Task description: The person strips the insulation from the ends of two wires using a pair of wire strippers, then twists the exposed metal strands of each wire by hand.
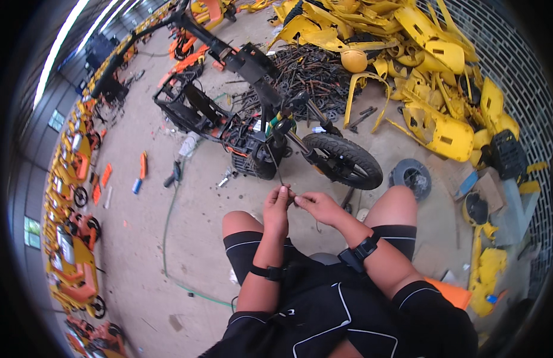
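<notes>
In the head view, my left hand (277, 203) and my right hand (314, 205) meet at the fingertips in front of my knees. Between thumb and fingers, my left hand pinches the end of a thin dark cable (275, 164) that runs down from the frame of a stripped scooter. The fingertips of my right hand touch or pinch something small at the same spot, too small to make out. Just beyond my hands stands the scooter, with its black front tire (368, 168), fork and handlebar stem (263, 87) showing and wiring exposed in its middle.
A power tool (172, 174) lies on the floor at left near a green air hose (165, 232). Behind the scooter are a heap of dark metal parts (303, 71) and a pile of yellow plastic panels (437, 129). A loose wheel (411, 178) lies at right. Rows of scooters (75, 268) line the left.
</notes>
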Tool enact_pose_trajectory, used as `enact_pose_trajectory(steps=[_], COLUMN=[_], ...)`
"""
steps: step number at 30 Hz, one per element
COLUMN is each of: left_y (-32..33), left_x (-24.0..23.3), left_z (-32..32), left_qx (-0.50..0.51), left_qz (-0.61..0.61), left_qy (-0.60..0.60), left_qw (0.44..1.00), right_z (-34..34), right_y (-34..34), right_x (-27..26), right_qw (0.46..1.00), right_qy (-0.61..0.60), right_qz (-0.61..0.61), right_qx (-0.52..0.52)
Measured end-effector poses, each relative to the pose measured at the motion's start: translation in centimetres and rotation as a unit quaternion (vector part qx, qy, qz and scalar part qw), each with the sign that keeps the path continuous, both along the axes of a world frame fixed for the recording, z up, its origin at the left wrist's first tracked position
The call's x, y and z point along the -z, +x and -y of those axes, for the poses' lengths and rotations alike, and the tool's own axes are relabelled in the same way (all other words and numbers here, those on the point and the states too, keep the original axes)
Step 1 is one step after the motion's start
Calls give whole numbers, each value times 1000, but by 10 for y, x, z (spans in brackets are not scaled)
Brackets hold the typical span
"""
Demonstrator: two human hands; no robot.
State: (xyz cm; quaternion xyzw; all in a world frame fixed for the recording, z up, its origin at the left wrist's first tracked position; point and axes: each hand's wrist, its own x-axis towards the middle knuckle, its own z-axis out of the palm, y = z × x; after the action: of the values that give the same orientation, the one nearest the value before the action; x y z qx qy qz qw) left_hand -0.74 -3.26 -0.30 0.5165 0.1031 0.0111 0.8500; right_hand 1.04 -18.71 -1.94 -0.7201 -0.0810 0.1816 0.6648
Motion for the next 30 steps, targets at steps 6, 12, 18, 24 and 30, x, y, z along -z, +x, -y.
enact_pose_trajectory(steps=[6,12,18,24,30], left_y=[-4,-21,-15,-8,3], left_x=[9,1,33,47,49], left_z=[-20,-30,-45,-52,-46], left_qx=[-36,-62,-81,-103,-122], left_qz=[-59,-40,-34,-44,-22], left_qy=[-9,34,35,92,91], left_qw=[998,997,995,989,988], right_z=[-1,-52,-79,-85,-65], right_y=[83,187,230,222,206], right_x=[-9,-31,-52,-70,-122], right_qw=[991,972,894,877,870], right_qy=[-18,-83,-335,-339,-274], right_qz=[-12,64,117,150,258], right_qx=[129,211,274,307,318])
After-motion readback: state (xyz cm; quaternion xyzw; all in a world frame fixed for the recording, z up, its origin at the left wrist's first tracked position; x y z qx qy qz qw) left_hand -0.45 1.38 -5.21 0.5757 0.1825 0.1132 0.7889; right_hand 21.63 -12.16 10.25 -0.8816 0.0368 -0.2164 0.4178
